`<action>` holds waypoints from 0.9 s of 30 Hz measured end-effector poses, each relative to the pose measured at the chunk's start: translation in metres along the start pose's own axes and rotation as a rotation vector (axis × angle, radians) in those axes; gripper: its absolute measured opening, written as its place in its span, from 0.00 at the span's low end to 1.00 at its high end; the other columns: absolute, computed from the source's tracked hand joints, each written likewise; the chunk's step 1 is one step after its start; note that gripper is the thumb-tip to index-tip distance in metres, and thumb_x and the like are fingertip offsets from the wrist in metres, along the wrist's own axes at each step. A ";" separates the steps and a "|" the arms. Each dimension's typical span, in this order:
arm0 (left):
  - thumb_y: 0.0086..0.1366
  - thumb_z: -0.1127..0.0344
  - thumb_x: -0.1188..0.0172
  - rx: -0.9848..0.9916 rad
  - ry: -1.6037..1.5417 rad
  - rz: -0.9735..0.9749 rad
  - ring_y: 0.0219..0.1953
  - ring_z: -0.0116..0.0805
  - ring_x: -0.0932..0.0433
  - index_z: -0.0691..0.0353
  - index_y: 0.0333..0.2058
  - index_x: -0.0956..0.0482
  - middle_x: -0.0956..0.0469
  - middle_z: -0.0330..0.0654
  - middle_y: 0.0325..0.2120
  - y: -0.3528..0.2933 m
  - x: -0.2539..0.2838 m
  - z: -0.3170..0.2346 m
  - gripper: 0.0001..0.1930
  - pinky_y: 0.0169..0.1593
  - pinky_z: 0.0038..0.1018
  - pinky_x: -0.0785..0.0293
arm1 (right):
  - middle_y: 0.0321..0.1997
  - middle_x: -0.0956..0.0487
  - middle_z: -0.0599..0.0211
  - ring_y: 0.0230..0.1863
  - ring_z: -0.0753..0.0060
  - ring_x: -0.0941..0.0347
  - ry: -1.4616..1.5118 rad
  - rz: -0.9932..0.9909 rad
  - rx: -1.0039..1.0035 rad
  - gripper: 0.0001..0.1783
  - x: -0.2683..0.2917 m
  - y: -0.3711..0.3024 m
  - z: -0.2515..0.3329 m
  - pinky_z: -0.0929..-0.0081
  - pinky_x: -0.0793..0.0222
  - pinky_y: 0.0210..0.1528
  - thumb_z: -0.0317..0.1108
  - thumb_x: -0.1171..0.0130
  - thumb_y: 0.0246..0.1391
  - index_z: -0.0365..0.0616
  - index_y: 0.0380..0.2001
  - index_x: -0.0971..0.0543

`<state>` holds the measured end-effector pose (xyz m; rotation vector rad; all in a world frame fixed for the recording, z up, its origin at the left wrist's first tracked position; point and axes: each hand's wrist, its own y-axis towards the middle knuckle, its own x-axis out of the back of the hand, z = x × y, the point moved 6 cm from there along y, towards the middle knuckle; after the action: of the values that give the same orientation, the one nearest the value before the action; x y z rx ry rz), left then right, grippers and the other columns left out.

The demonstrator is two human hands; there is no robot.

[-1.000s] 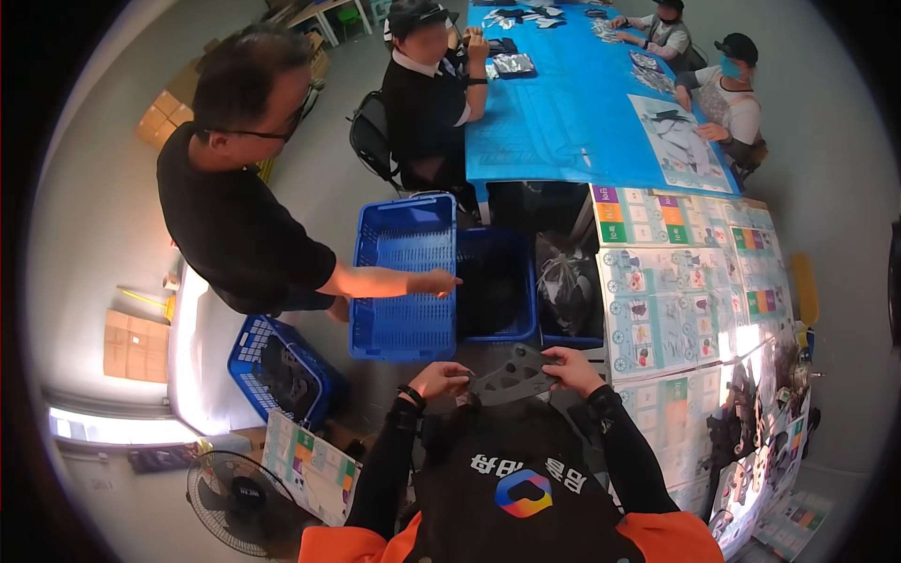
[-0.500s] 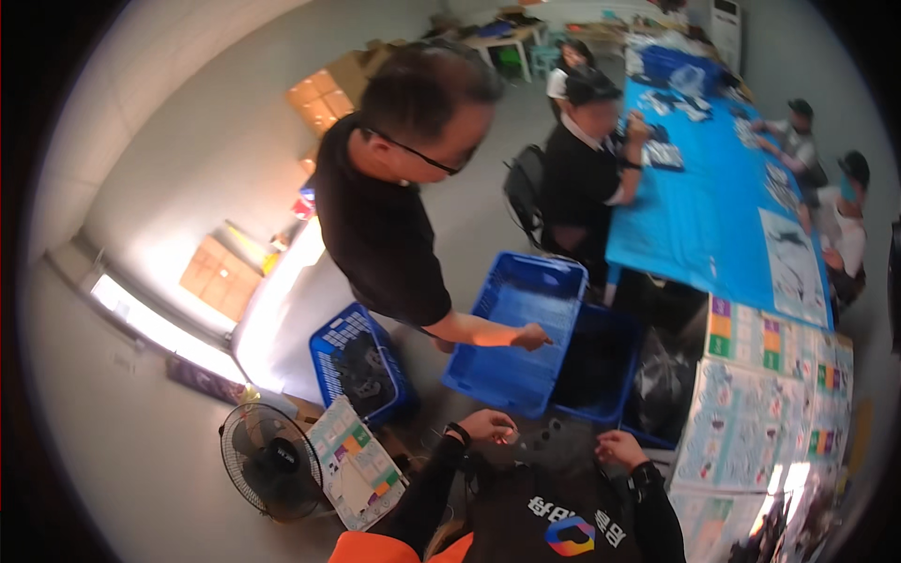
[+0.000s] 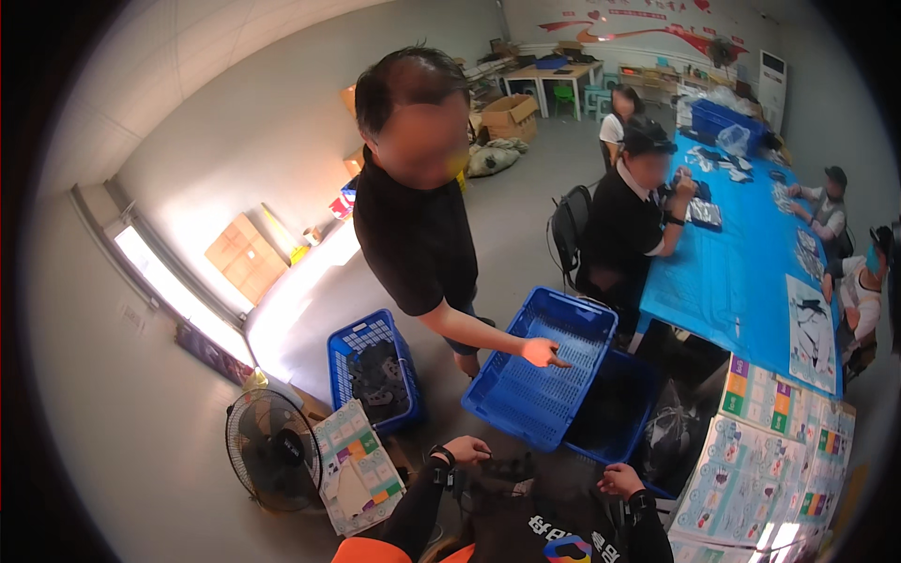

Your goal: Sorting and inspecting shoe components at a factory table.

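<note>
My left hand [image 3: 467, 449] is raised in front of my dark top, its fingers curled together. Opposite it, my right hand [image 3: 619, 480] is closed in the same way. Whatever either one holds, if anything, is hidden or too small to name. Between them lies a dark, blurred patch against my clothing that I cannot make out. Just beyond my hands, a blue plastic basket [image 3: 497, 399] with a slotted bottom sits tilted and looks bare inside. A standing person's hand [image 3: 544, 353] reaches over it, fingers extended.
A second blue basket [image 3: 413, 399] with dark pieces stands left, near a black fan [image 3: 273, 450] and a printed board [image 3: 361, 469]. Another blue bin [image 3: 615, 394] lies under the tilted basket. Right, people sit along a blue-covered table [image 3: 699, 305]; printed sheets [image 3: 751, 460] are nearer.
My view has tilted up, so the scene sits lower. The standing person has raised their head toward me and opened the hand over the basket. My hands stay about where they were.
</note>
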<state>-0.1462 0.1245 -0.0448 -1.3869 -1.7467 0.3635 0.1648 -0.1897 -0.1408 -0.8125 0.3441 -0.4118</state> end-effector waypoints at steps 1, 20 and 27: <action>0.65 0.56 0.39 0.018 -0.023 -0.017 0.28 0.24 0.20 0.56 0.45 0.18 0.18 0.35 0.27 -0.003 0.002 0.012 0.14 0.39 0.25 0.26 | 0.33 0.17 0.51 0.26 0.66 0.19 -0.007 0.017 -0.028 0.21 -0.002 0.008 -0.003 0.76 0.30 0.23 0.29 0.48 0.59 0.35 0.55 0.33; 0.63 0.56 0.36 0.271 -0.396 -0.104 0.29 0.27 0.18 0.63 0.47 0.19 0.18 0.41 0.33 -0.033 -0.008 0.158 0.19 0.32 0.22 0.22 | 0.32 0.16 0.55 0.29 0.66 0.18 -0.119 0.014 -0.091 0.15 -0.013 0.033 -0.014 0.75 0.24 0.28 0.36 0.45 0.60 0.39 0.47 0.25; 0.65 0.63 0.39 0.324 -0.568 -0.071 0.31 0.34 0.15 0.67 0.48 0.22 0.18 0.42 0.31 -0.041 -0.023 0.158 0.16 0.29 0.22 0.21 | 0.32 0.16 0.59 0.28 0.71 0.19 -0.113 0.042 -0.086 0.14 -0.018 0.025 -0.015 0.77 0.24 0.29 0.38 0.45 0.60 0.40 0.44 0.24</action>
<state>-0.2922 0.1324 -0.1204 -1.0412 -2.0597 1.0311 0.1480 -0.1754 -0.1665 -0.9069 0.2748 -0.3119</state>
